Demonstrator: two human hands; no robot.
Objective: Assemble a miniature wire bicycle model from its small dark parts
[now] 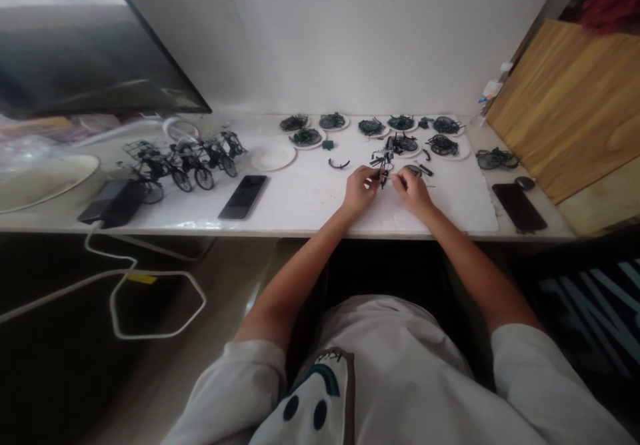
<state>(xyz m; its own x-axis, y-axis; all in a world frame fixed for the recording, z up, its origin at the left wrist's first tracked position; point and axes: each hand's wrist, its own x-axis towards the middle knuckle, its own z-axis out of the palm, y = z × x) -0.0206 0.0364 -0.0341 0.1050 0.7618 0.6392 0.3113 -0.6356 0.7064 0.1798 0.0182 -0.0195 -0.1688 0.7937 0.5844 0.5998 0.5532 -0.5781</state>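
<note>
Between my hands is a partly built dark model bicycle, held over the white board. My left hand is closed, its fingertips gripping the model from the left. On the other side my right hand is closed in a pinch close against the model; what sits in its fingertips is too small to make out. Just beyond the right hand lie a small wheel and a short black piece. A curved black part rests left of the model.
Several white plates with dark bicycle parts line the back. Assembled model bicycles stand at the left, near a bare white plate, a phone and a black adapter. Another phone lies right, before a wooden panel.
</note>
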